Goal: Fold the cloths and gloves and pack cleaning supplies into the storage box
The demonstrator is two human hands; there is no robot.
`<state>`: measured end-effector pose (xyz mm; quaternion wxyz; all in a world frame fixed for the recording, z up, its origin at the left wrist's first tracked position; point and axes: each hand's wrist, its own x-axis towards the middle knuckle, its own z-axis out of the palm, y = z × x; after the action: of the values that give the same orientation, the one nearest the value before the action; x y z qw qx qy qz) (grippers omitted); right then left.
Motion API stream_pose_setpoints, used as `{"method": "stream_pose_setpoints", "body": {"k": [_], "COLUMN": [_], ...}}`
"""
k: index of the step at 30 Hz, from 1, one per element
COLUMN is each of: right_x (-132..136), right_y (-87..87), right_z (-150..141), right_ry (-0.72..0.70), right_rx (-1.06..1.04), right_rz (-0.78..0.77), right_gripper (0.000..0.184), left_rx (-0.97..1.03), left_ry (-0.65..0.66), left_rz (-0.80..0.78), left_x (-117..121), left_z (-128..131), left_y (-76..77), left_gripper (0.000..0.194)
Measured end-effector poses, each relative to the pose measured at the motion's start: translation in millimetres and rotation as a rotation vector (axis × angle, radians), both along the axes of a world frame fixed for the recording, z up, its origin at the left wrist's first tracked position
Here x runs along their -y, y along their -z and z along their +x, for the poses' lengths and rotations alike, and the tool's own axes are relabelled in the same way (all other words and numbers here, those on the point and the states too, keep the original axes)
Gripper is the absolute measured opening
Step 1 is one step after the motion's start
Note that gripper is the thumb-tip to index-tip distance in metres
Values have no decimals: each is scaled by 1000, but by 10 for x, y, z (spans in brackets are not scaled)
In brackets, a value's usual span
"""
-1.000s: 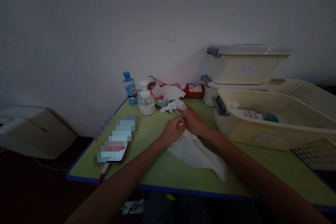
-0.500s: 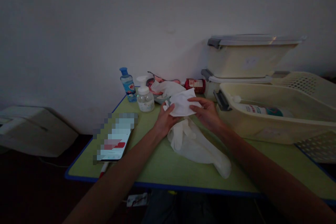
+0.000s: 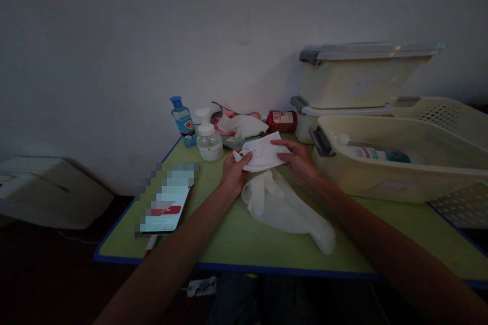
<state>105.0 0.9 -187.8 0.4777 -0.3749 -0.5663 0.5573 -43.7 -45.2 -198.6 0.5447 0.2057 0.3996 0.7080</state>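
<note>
White cloth (image 3: pixel 264 155) in both hands (image 3: pixel 232 173) (image 3: pixel 303 162) above a green tabletop (image 3: pixel 229 244)

A white cloth (image 3: pixel 262 156) is showing brightest at the middle, and a limp off-white item (image 3: pixel 293 210) is paling on its near side against a yellow-green tabletop (image 3: pixel 229 249) that is wearing a blue edge (image 3: pixel 282 272). On the far left, a blue bottle (image 3: pixel 185 128) is colouring the spot beside a clear jar (image 3: pixel 209 148) with a white lid (image 3: pixel 207 130), while a red container (image 3: pixel 282 123) is bearing a whitish label (image 3: pixel 282 117). To the right, a cream basket (image 3: pixel 381 185) is showing a dark grey handle (image 3: pixel 323 142), and a cream perforated basket (image 3: pixel 450 109) is displaying a pattern of holes.
</note>
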Motion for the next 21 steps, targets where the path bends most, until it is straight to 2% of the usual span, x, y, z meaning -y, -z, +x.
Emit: {"method": "stream_pose_setpoints", "body": {"k": [4,7,11,14,17,19,21], "right_x": [10,22,83,156,173,100,-56], "right_y": [-21,-39,-109,-244,-461,-597,-653], "right_z": [15,30,28,-36,-142,-209,-262], "right_ry": [17,-5,-191,-294,-166,-3,140], "right_rx": [40,56,78,34,46,204,438], "right_rz": [23,35,53,138,400,637,832], "right_gripper": [26,24,26,34,43,47,53], "left_rx": [-42,-61,-76,-88,-92,-85,-80], "left_ry": [-1,-3,-14,-18,-3,6,11], "left_rz": [-9,-4,26,42,37,28,17], "left_x": [11,7,-5,-2,5,5,2], "left_z": [16,17,22,35,41,38,34], "left_y": [0,0,-9,-26,-39,-39,-35], "left_gripper": [27,27,28,31,30,30,29]}}
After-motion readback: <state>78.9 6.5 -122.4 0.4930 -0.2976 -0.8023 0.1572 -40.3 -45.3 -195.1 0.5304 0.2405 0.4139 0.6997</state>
